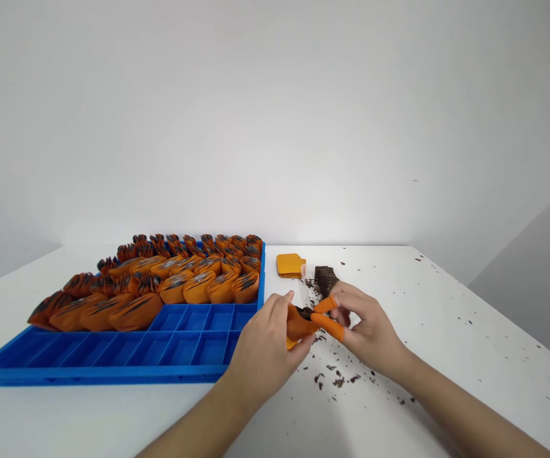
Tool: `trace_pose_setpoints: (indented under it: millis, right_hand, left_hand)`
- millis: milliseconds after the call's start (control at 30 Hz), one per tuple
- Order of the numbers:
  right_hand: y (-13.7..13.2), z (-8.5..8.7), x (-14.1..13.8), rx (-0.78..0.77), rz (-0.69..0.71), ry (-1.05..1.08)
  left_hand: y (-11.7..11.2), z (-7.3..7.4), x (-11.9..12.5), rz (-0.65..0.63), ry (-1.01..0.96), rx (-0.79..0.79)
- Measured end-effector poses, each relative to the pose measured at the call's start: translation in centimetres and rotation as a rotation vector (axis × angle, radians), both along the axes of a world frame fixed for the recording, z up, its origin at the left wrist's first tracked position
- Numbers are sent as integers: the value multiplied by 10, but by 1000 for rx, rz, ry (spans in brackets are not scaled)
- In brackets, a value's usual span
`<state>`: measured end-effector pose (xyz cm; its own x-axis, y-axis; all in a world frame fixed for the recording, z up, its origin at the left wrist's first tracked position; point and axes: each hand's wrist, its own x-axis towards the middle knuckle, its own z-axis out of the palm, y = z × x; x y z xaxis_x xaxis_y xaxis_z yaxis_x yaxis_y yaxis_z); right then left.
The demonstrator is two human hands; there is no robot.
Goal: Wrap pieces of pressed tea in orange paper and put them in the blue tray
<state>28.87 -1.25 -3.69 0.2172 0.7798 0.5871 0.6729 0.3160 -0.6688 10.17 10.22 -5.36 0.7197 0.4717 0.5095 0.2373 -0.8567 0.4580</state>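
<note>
Clock: twelve points away from the person, hours read around the held pouch
Held pouch: small orange paper-like pouch [298, 329] between the hands, above the bench, just off the blue tray's right end, its mouth towards the right hand
Left hand: the left hand [266, 337] comes in from 7 o'clock, clamped on the pouch, thumb on the near side
Right hand: the right hand [368, 326] comes in from 4 o'clock, thumb and forefinger in orange rubbery finger covers [330, 327], tips close together at the mouth; cannot tell whether they pinch anything
Pouch mouth: dark brown material [304, 312] shows there
9 o'clock: blue plastic compartment tray [107, 374], rows of dark-topped orange pouches [174, 287] towards its far side
12 o'clock: flat stack of orange pieces [289, 265]
1 o'clock: dark brown ridged block [325, 278], near the right hand
5 o'clock: loose dark brown flakes [338, 383] on the white bench [451, 318]
</note>
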Motion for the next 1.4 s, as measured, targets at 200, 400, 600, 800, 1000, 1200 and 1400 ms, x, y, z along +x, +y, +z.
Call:
trace_pose_setpoints:
  millis: [200,400,600,800,1000,1200,1400]
  right_hand:
    - [1,-4,-12,50,-91,17]
    - [6,-9,-19,80,-86,55]
    - [6,-13,-7,194,-25,-98]
    - [6,-14,-2,240,-29,-271]
    - [6,-14,-5,293,-56,-344]
    - [5,-11,-9,292,-74,-414]
    - [4,-12,-10,284,-77,-375]
  left_hand:
    - [-1,-2,0,25,-43,14]
    - [-1,-3,1,28,-91,-3]
    - [0,-3,1,32,-108,-6]
    - [-1,-4,1,50,-96,-16]
    - [-1,-6,2,55,-103,-30]
    - [-2,-4,2,62,-82,-56]
    - [-2,-4,1,56,-94,-48]
